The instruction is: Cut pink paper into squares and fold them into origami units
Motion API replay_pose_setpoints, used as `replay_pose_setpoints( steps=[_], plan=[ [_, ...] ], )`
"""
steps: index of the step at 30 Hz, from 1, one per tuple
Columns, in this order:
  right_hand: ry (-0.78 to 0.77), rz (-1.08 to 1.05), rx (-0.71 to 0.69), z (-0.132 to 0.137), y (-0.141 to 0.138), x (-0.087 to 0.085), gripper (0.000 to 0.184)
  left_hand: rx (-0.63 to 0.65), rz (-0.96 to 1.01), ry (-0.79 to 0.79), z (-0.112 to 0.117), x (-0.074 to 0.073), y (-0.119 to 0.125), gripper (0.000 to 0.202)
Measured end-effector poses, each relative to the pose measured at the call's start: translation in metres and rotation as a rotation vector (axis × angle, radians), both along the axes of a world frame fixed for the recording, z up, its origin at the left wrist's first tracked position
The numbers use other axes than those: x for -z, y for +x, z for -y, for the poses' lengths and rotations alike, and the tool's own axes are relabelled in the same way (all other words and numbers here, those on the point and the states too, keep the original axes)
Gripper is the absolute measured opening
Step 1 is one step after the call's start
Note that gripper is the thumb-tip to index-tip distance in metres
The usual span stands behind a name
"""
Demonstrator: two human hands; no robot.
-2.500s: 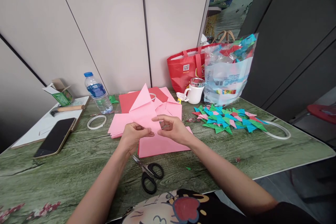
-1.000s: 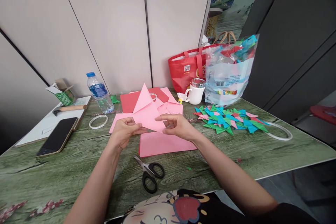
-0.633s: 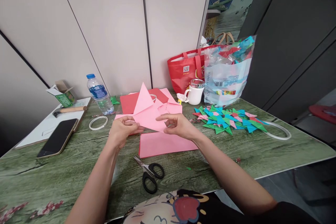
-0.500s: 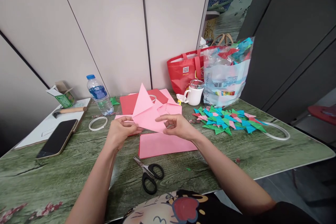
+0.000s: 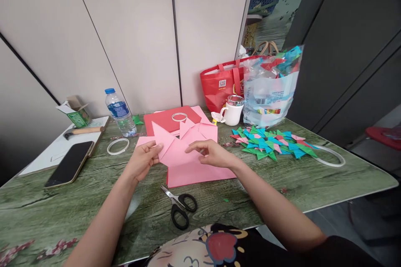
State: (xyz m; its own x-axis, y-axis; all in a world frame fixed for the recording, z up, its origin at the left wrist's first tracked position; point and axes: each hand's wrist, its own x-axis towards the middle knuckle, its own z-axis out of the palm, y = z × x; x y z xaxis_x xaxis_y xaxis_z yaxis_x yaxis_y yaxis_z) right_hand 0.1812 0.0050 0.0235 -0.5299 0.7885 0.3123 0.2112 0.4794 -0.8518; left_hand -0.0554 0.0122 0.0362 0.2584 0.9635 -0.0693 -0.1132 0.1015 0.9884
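Observation:
My left hand (image 5: 143, 159) is closed on the left edge of a folded pink paper (image 5: 177, 150), its thumb on the upper face. One pointed flap of that paper stands up at the left. My right hand (image 5: 214, 153) hovers at the paper's right side with its fingers apart and holds nothing that I can see. Below lies a stack of pink and red paper sheets (image 5: 200, 177). Behind my right hand is another folded pink piece (image 5: 205, 130). Black-handled scissors (image 5: 180, 207) rest nearer to me.
Several folded paper stars (image 5: 269, 142) lie at right before a plastic bag (image 5: 271, 96). A white mug (image 5: 233, 112) stands by a red bag (image 5: 219, 85). A water bottle (image 5: 120, 112), tape roll (image 5: 118, 146), phone (image 5: 69, 164) and hammer (image 5: 83, 132) are at left.
The pink paper has tipped left and down, so its point leans left. My right hand's fingers have come off the paper. A ring on the red sheet now shows whole.

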Motion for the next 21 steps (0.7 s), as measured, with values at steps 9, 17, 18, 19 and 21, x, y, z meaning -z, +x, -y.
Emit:
replay_pose_setpoints(
  steps=[9,17,18,19,21],
  plan=[
    [-0.257,-0.306,0.334,-0.015,-0.006,0.02,0.024,-0.172,0.163,0.056,-0.001,0.018,0.01,0.025],
    [-0.153,-0.499,0.66,-0.033,-0.001,0.037,0.028,-0.182,0.045,0.093,0.002,0.023,0.022,0.044],
    [-0.127,-0.521,0.7,-0.036,0.002,0.038,0.029,-0.16,-0.015,0.126,0.002,0.025,0.023,0.048],
    [-0.113,-0.539,0.728,-0.039,0.005,0.04,0.03,-0.13,-0.095,0.171,0.003,0.027,0.025,0.051],
    [-0.11,-0.541,0.762,-0.045,0.009,0.045,0.031,-0.037,-0.31,0.29,0.004,0.033,0.026,0.055]
  ],
)
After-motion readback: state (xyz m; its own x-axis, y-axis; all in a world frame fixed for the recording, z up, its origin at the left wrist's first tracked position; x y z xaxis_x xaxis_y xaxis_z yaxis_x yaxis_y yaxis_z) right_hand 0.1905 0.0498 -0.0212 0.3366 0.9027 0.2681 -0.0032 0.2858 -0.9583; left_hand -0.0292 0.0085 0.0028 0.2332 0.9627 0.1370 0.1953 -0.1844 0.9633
